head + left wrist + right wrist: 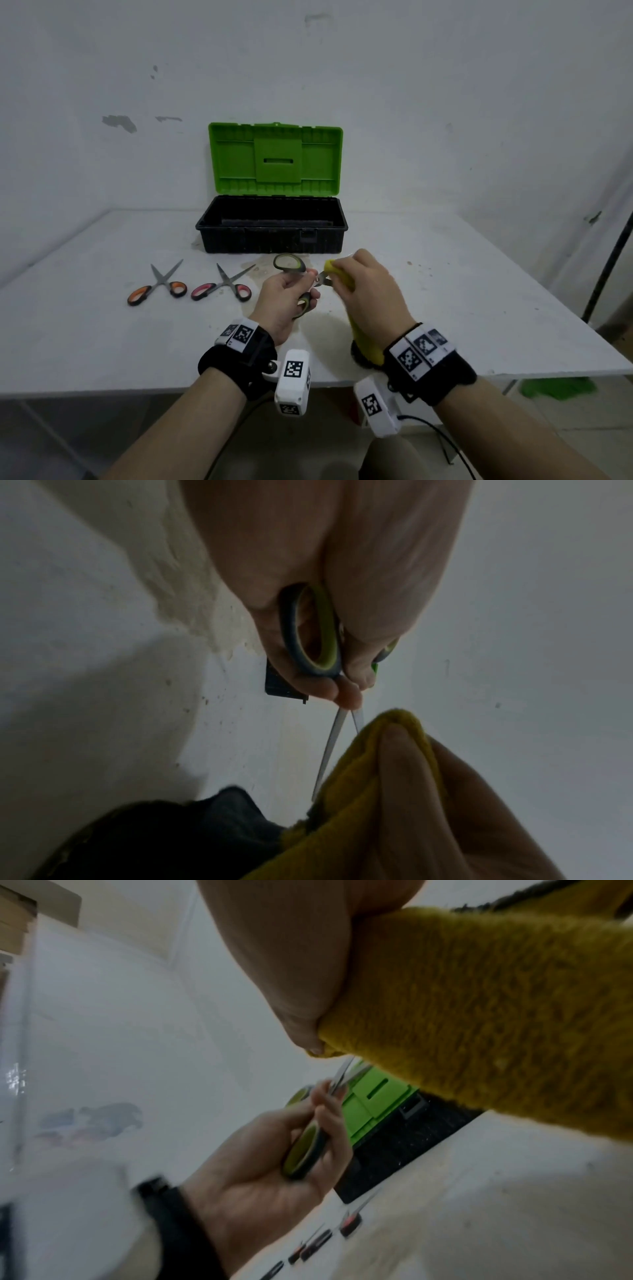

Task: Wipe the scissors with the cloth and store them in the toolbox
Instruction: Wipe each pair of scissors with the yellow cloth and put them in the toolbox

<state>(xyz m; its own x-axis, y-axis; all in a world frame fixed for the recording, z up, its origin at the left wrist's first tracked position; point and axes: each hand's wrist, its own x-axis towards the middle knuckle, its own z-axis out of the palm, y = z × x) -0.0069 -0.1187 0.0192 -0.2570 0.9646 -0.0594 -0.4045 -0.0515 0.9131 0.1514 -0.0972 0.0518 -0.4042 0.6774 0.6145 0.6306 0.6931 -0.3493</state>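
The left hand [284, 301] gripped the green-handled scissors [297, 274] by their handles above the white table [102, 342], fingers curled round the lower loop while the upper loop stood free beyond the knuckles. The blades were parted, pointing toward the right hand [368, 291]. The right hand was closed round the yellow cloth [356, 329], its fingers and thumb pinching a fold of cloth over one blade; the other blade [329, 750] lay bare just beside the fold (seen most plainly from the left wrist). The rest of the cloth hung below the right palm toward the table's near edge. Behind the hands the toolbox [272, 233] rested on the table with its green lid [275, 159] raised upright against the wall; its black tray showed no scissors in the visible part. Left of the hands, two further pairs lay flat on the table with blades apart: the orange-handled scissors [159, 286] and, nearer the left hand, the pink-handled scissors [222, 286]. Both wrists carried black straps with white marker blocks.
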